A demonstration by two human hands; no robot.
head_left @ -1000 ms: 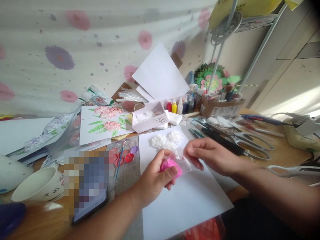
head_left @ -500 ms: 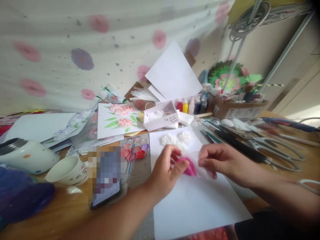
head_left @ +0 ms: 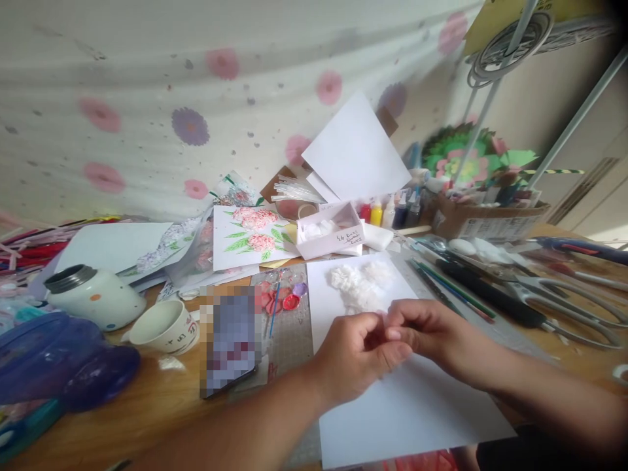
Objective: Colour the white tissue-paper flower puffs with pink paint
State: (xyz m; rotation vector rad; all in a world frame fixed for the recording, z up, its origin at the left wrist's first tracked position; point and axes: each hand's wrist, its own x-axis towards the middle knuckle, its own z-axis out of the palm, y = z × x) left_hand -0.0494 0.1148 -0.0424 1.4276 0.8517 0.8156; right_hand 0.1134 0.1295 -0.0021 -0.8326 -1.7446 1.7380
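My left hand [head_left: 360, 353] and my right hand [head_left: 432, 330] meet over a white sheet of paper [head_left: 387, 409], their fingertips touching. Both are closed in a pinch. Between them is a bright pink piece in thin clear plastic, plain half a second ago and now almost wholly covered by my fingers. Just beyond my hands lie ruffled white paper-like flowers [head_left: 348, 278] on the upper part of the sheet.
Left of the sheet lie a phone [head_left: 233, 340], a thin blue brush [head_left: 276, 304] and red and purple paint blobs [head_left: 291, 302]. A cup [head_left: 164, 327] and flask [head_left: 98, 297] stand farther left. Scissors [head_left: 564, 294] lie at right. Behind is a white box [head_left: 328, 232].
My hands have come together, and the pink piece and its plastic have gone from sight behind the fingers. The view has shifted, so the table things sit farther right.
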